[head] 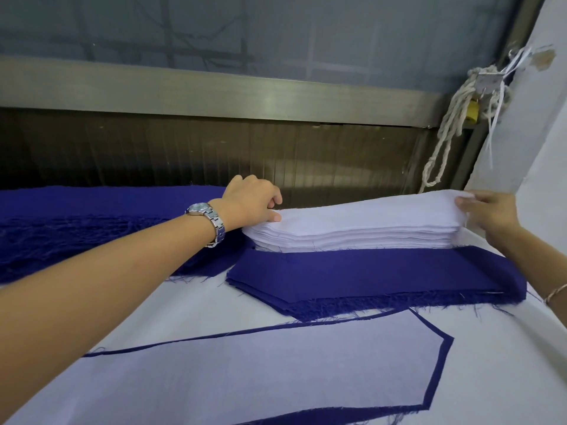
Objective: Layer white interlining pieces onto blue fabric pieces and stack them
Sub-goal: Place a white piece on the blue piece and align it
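Note:
A thick stack of white interlining pieces (352, 228) lies at the far side of the table. My left hand (254, 200) pinches the top sheet at the stack's left end, fingers curled. At the right end my right hand (487, 210) pinches the same top sheet and lifts its edge. In front of the white stack sits a stack of blue fabric pieces (374, 277) with frayed edges. Nearest me lies one blue piece covered by a white interlining piece (245, 372), a blue border showing round it.
A big pile of blue fabric (76, 228) lies at the left. The white table cover (491, 363) runs to a brown corrugated wall (214, 148) with a metal rail. A knotted white rope (445, 133) hangs at the right by a white wall.

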A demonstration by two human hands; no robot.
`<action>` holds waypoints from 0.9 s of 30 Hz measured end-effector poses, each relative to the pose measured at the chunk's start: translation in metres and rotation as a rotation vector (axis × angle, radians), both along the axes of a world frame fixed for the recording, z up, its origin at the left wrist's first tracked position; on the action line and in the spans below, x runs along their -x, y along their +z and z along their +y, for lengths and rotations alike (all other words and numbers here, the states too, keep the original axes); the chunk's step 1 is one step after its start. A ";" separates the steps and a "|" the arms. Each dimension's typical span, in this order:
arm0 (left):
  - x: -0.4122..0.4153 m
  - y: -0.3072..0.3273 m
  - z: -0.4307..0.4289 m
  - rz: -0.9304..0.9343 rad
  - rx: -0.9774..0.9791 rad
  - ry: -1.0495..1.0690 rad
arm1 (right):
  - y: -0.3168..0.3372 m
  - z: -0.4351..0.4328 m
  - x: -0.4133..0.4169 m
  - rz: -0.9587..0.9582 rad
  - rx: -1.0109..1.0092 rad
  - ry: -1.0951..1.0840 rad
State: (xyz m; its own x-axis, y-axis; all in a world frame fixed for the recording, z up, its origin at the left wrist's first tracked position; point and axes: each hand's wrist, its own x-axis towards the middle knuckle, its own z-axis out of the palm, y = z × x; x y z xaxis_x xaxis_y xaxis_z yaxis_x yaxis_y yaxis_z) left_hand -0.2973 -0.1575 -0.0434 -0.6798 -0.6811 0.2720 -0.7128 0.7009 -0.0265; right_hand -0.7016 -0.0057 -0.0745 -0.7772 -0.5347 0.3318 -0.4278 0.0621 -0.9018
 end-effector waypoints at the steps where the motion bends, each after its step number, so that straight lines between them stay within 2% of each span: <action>1: 0.001 0.000 0.000 -0.010 -0.002 0.000 | 0.000 0.002 0.001 -0.027 0.019 -0.003; 9: 0.009 0.001 0.007 -0.072 0.072 -0.018 | -0.005 0.010 0.011 -0.097 0.018 -0.050; 16: 0.006 -0.001 0.016 -0.062 0.263 0.007 | -0.010 0.008 0.017 -0.088 -0.015 -0.084; 22: -0.007 -0.001 0.028 0.191 0.303 -0.018 | -0.007 0.010 0.015 -0.068 0.000 -0.101; 27: -0.022 0.012 0.040 0.445 0.177 -0.057 | 0.005 0.016 0.011 -0.030 0.040 -0.103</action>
State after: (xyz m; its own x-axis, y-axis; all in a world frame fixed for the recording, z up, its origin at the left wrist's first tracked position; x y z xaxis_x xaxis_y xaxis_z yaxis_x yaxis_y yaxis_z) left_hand -0.2749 -0.1172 -0.0317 -0.5062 -0.5633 0.6531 -0.6426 0.7514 0.1499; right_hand -0.7130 0.0101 -0.0695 -0.8370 -0.4387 0.3270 -0.3940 0.0684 -0.9166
